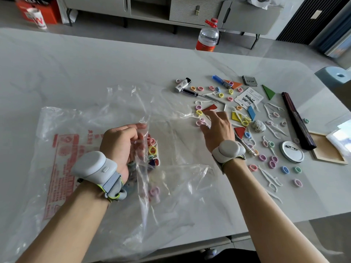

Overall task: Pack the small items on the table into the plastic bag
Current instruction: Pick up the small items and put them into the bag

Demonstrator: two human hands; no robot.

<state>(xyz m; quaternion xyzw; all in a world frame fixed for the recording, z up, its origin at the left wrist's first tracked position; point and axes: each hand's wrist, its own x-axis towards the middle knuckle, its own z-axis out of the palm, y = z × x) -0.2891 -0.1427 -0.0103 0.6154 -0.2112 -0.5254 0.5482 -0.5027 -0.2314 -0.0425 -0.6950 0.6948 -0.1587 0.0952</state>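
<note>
The clear plastic bag [91, 130] lies crumpled and spread over the near left part of the pale table [95, 63], with red print showing on its left side. The left hand [119, 143] is at the bag's mouth, fingers curled and pinching a fold of the film so that the opening stands raised. A cluster of coloured rings [152, 149] sits inside the bag just beside those fingers, and a single pink ring [154, 192] lies lower down under the plastic. The right hand [218, 128] reaches over the scatter of small items to the right of the bag, palm down, fingers spread and only slightly bent, with nothing visibly held. Its fingertips are over a pair of pink rings [199, 122], though from this angle it is hard to tell whether they touch. Just beyond these lie a yellow ring [198, 112] and a red triangle [210, 107]. Farther right, more rings, white floss picks [270, 177], a round tin lid [292, 151], a green triangle [268, 92], a screwdriver [190, 92] and a lighter [182, 84] are strewn over the tabletop, all outside the bag. A water bottle [208, 36] stands beyond the far edge of the table.
</note>
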